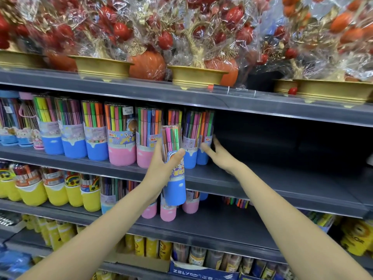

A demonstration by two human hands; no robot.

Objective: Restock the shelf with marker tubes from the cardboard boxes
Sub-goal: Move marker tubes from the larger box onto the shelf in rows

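1. Marker tube (174,164), blue-based and upright, held in front of the grey shelf (262,178); left hand (161,166) has its grip clamped round the tube's middle.
2. Right hand (219,153), grip apart, fingers straight, touching the endmost blue tube (203,142) in the shelf row.

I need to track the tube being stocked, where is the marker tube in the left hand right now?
In the head view, the blue-based marker tube is gripped by the left hand, centre frame, in front of the middle shelf's edge, before the pink-based tubes.
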